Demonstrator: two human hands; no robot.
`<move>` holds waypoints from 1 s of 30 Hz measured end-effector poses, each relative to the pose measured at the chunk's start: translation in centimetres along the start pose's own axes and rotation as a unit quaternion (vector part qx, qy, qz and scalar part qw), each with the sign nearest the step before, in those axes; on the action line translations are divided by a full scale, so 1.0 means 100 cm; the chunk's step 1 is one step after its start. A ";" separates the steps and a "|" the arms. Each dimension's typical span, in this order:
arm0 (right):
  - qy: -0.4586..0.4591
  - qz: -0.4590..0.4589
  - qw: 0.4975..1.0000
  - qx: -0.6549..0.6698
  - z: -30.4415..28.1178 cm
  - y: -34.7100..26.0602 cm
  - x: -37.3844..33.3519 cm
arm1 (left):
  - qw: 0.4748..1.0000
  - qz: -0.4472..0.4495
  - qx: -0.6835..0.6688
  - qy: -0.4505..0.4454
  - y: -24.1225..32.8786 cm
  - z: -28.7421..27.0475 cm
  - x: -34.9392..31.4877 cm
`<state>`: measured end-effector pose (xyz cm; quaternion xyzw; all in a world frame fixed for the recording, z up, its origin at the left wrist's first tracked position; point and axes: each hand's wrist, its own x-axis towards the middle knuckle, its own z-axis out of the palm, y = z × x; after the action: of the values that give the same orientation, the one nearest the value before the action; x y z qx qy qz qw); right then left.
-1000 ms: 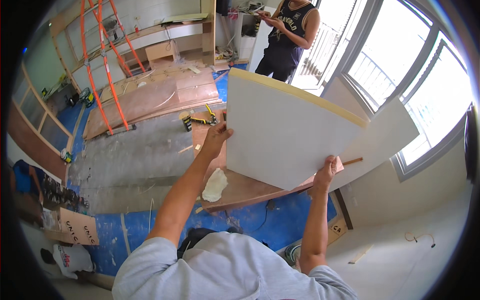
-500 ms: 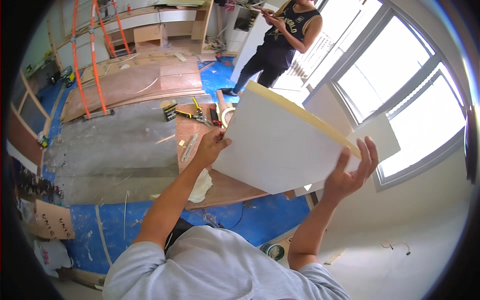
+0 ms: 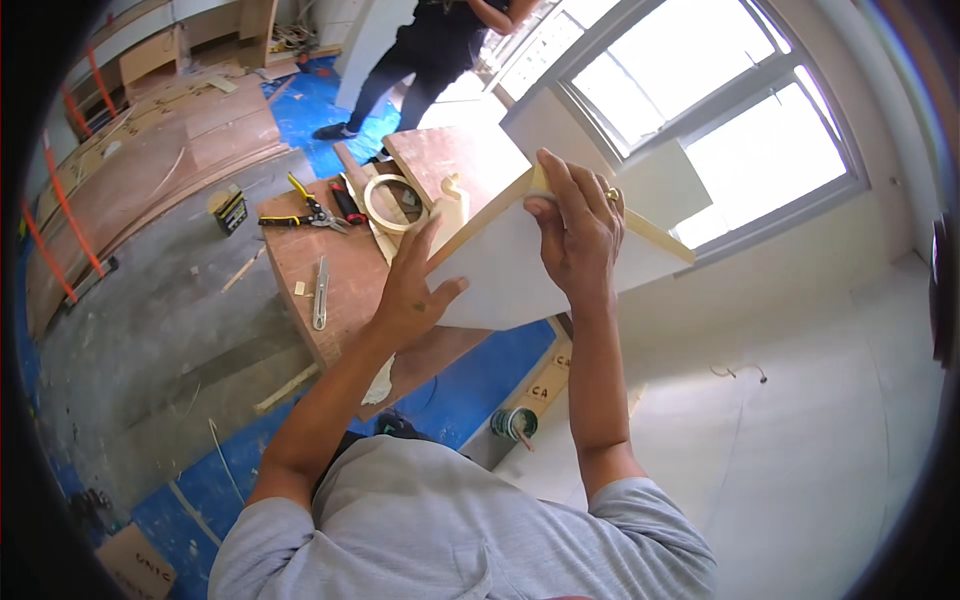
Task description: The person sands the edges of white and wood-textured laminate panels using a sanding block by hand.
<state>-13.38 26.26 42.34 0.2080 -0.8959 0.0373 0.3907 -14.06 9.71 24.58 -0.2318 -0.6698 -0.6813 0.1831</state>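
A white panel [image 3: 505, 285] with a pale yellow edge is tilted up in front of me over the worktable. My left hand [image 3: 412, 285] steadies its left side, thumb against the white face and fingers stretched along the edge. My right hand [image 3: 580, 225] is closed over the upper edge, thumb on the near side and fingers across the top. A pale bit shows between thumb and fingers; I cannot tell whether it is the edge or a separate piece. Left of the panel lie a roll of tape [image 3: 372, 205], snips [image 3: 322, 216] with yellow-black handles and a utility knife [image 3: 320, 295].
The brown worktable [image 3: 290, 255] also bears a red-black tool handle [image 3: 348, 203]. A small black box [image 3: 231, 212] stands on grey boards to the left. Another person [image 3: 425, 60] stands beyond the table. An orange ladder [image 3: 65, 215] is far left; a tin [image 3: 513, 424] sits below the panel.
My view has swung right. My right hand has moved from the panel's right end inward along the upper edge and closed over it. The left hand's fingers have straightened along the side.
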 end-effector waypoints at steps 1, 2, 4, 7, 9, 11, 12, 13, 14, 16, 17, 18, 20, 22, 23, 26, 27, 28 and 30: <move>0.004 -0.001 1.000 -0.008 0.000 0.000 0.003 | 0.999 0.029 -0.027 -0.015 0.019 -0.006 0.013; 0.008 -0.002 1.000 -0.014 0.001 -0.001 0.003 | 0.997 0.057 -0.053 -0.029 0.034 -0.011 0.026; 0.005 0.012 1.000 -0.003 0.005 -0.001 -0.002 | 0.991 0.110 -0.065 -0.041 0.053 -0.010 0.050; 0.012 0.018 1.000 0.008 0.006 -0.005 -0.003 | 0.986 0.158 -0.030 -0.035 0.064 0.007 0.069; 0.016 0.017 1.000 0.014 0.005 -0.009 -0.002 | 0.983 0.171 -0.062 -0.007 0.058 0.023 0.067; 0.017 0.017 0.999 0.025 0.005 -0.010 -0.002 | 0.981 0.178 -0.078 0.004 0.052 0.028 0.066; 0.018 0.020 0.999 0.021 0.005 -0.010 -0.003 | 0.980 0.180 -0.079 -0.002 0.050 0.026 0.066; 0.020 0.022 0.999 0.017 0.005 -0.009 -0.003 | 0.980 0.183 -0.078 -0.006 0.048 0.026 0.067; 0.021 0.024 0.999 0.014 0.006 -0.009 -0.003 | 0.978 0.188 -0.087 -0.004 0.048 0.029 0.067; 0.022 0.025 0.999 0.021 0.007 -0.006 -0.001 | 0.975 0.203 -0.094 -0.004 0.045 0.030 0.070; 0.023 0.025 0.999 0.025 0.008 -0.005 -0.001 | 0.972 0.222 -0.080 0.001 0.041 0.030 0.070; 0.023 0.024 0.999 0.023 0.008 -0.003 -0.001 | 0.968 0.242 -0.067 0.006 0.037 0.030 0.072; 0.023 0.022 0.999 0.019 0.009 0.000 -0.002 | 0.963 0.267 -0.047 -0.002 0.034 0.027 0.073; 0.029 0.016 0.999 0.019 0.008 -0.001 -0.001 | 0.961 0.273 -0.033 -0.024 0.035 0.022 0.070; 0.032 0.013 0.999 0.019 0.008 -0.002 -0.001 | 0.967 0.207 -0.148 -0.019 0.039 0.023 0.069; 0.051 -0.007 0.998 0.025 0.010 0.001 0.000 | 0.942 0.054 -0.330 -0.029 0.050 0.024 0.065; 0.054 -0.006 0.998 0.031 0.009 0.001 0.001 | 0.954 0.047 -0.293 -0.050 0.051 0.022 0.067; 0.057 -0.005 0.998 0.037 0.008 0.001 0.001 | 0.975 0.092 -0.196 -0.057 0.049 0.022 0.070; 0.064 -0.005 0.997 0.043 0.006 0.001 0.001 | 0.985 0.145 -0.079 -0.043 0.045 0.025 0.072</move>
<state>-13.92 26.16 42.02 0.2266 -0.8656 0.0870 0.4380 -17.35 12.44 32.35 -0.3692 -0.5805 -0.6878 0.2317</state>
